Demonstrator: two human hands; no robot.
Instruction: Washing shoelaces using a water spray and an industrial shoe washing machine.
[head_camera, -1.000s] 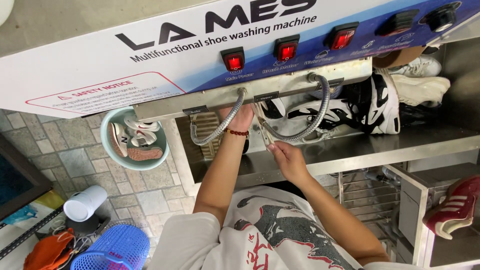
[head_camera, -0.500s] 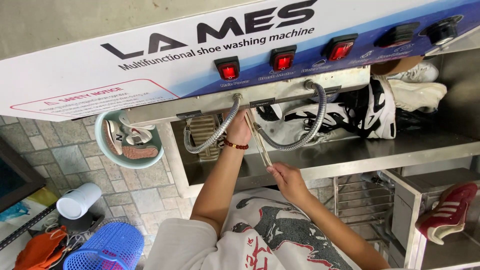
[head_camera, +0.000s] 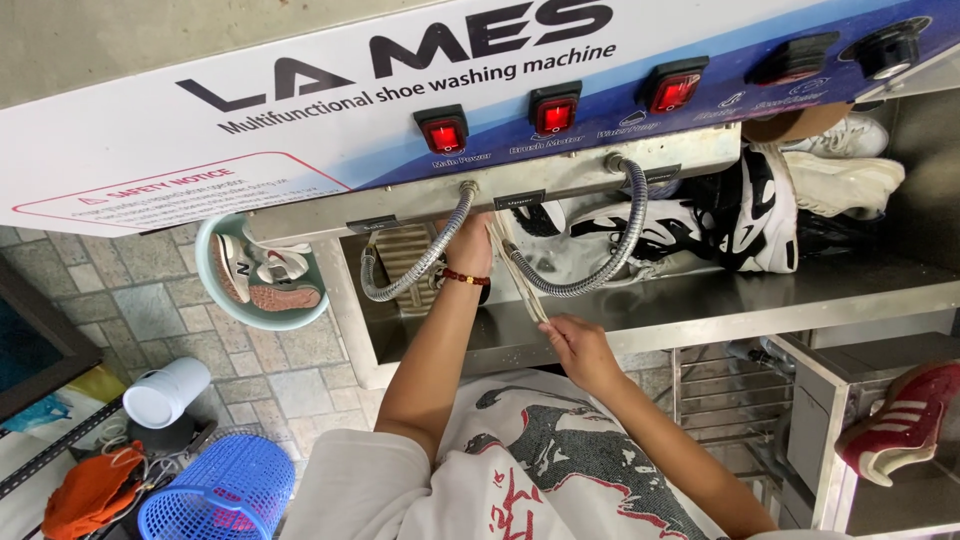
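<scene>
A pale shoelace (head_camera: 520, 275) is pinched taut between the raised left hand (head_camera: 470, 245) and, seemingly, the closed right hand (head_camera: 578, 345) over the steel trough (head_camera: 700, 310).

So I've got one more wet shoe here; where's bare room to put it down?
Bare steel runs along the front ledge of the steel wash trough, right of the right hand. The back right is crowded with black-and-white sneakers; the round green basin already holds shoes.

Grey stone paving tiles (head_camera: 120, 290) cover the floor at 8 o'clock, in even daylight. A steel bench (head_camera: 760, 300) runs toward 3 o'clock. A wire rack (head_camera: 725, 400) stands beneath it at 4 o'clock.
</scene>
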